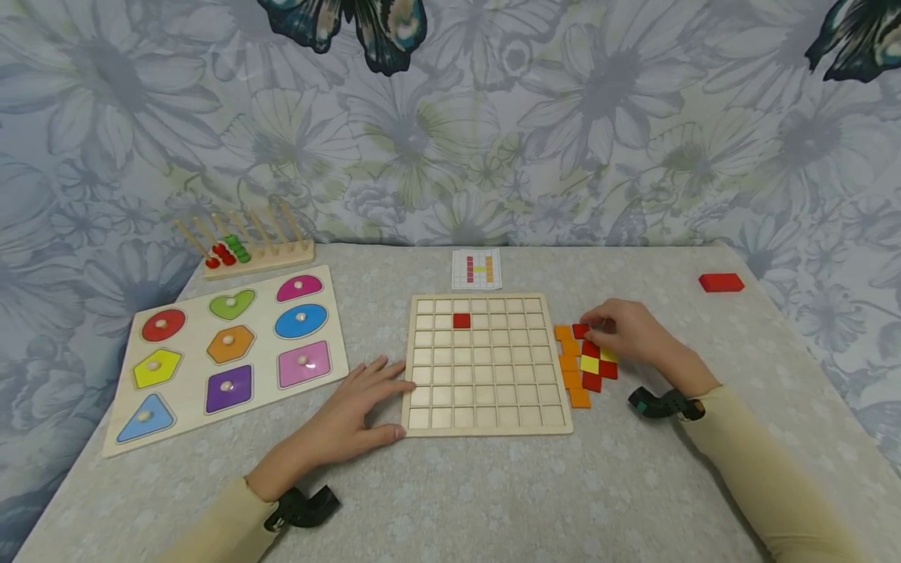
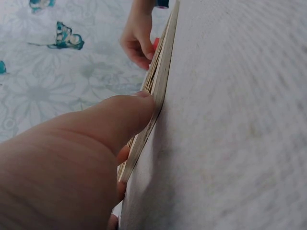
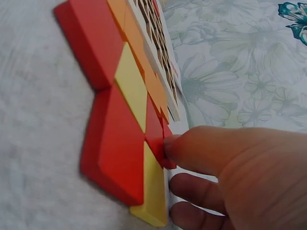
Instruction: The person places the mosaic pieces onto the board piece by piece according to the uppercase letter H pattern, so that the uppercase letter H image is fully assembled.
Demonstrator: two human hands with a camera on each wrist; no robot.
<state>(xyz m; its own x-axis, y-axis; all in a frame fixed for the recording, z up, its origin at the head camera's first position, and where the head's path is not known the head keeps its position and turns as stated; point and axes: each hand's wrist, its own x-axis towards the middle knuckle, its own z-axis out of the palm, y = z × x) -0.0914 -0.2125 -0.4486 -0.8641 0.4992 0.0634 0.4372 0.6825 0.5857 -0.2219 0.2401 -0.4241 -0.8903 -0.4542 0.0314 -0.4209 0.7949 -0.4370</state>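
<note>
Left hand (image 1: 345, 418): is lying left of centre, lower half of the frame, fingers spread and fairly straight, thumb and fingertips touching the board's left edge without closing around it.
Grid board (image 1: 466, 375): is lying flat at lower centre, one red square (image 1: 461, 320) sitting in its second row from the top.
Tile cluster: orange tiles (image 1: 572, 381), red tiles (image 1: 592, 382) and yellow tiles (image 1: 590, 364) are lying bunched right of the board.
Right hand (image 1: 633, 336): is reaching in right of centre, fingers curled, thumb and fingertip pinching a red tile (image 1: 579, 331) at the cluster's top.
Shape puzzle (image 1: 266, 328): is lying at left, knobbed pieces filling it.
Red block (image 1: 721, 282): is lying at far right.
Pattern card (image 1: 479, 269): is lying above the board.
Peg rack (image 1: 281, 256): is standing behind the puzzle.
</note>
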